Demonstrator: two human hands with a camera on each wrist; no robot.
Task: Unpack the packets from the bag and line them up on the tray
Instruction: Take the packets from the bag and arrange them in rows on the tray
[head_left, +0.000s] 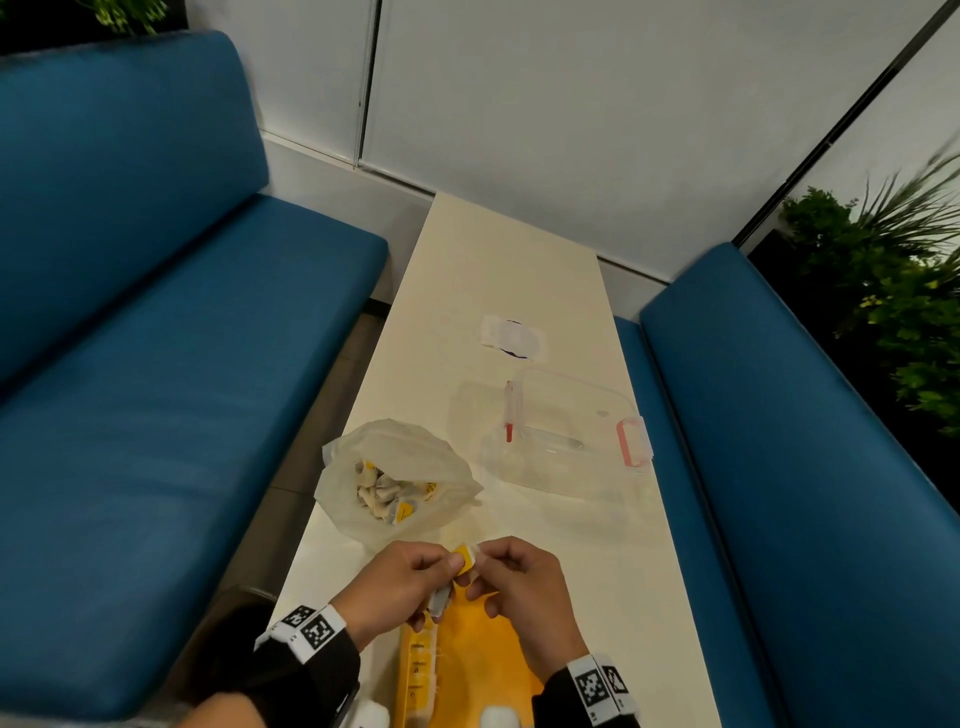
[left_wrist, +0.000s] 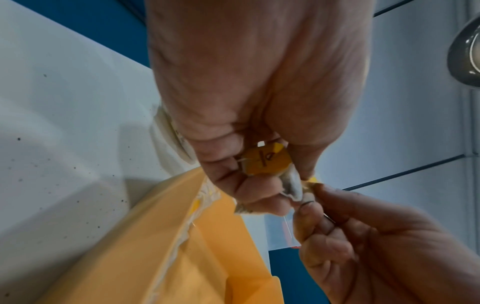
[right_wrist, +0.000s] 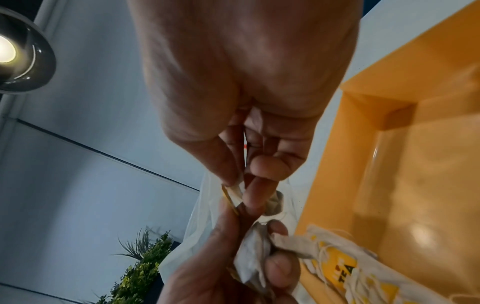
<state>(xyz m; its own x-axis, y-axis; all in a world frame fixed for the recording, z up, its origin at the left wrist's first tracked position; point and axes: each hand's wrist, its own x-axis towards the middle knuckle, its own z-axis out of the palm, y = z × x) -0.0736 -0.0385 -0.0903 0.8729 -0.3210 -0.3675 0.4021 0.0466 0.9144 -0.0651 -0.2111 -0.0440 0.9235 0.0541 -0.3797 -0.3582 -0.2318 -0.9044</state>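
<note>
Both hands meet over the far end of the yellow tray (head_left: 483, 654). My left hand (head_left: 415, 577) grips a whitish tea packet (head_left: 439, 603) in its curled fingers. That packet's yellow tag (head_left: 464, 560) sticks up between the hands, and my right hand (head_left: 501, 566) pinches at it with thumb and forefinger. The left wrist view shows the tag (left_wrist: 265, 159) and the crumpled packet (left_wrist: 293, 185) inside the left hand (left_wrist: 259, 176). A row of packets (head_left: 418, 660) lies along the tray's left side. The open white plastic bag (head_left: 395, 483) holds several more packets.
A clear plastic box (head_left: 566, 431) with a pink-clipped lid stands to the right of the bag. A white sticker (head_left: 511, 338) lies further along the narrow white table (head_left: 493, 270). Blue benches flank the table, and a green plant (head_left: 893, 291) is at the right.
</note>
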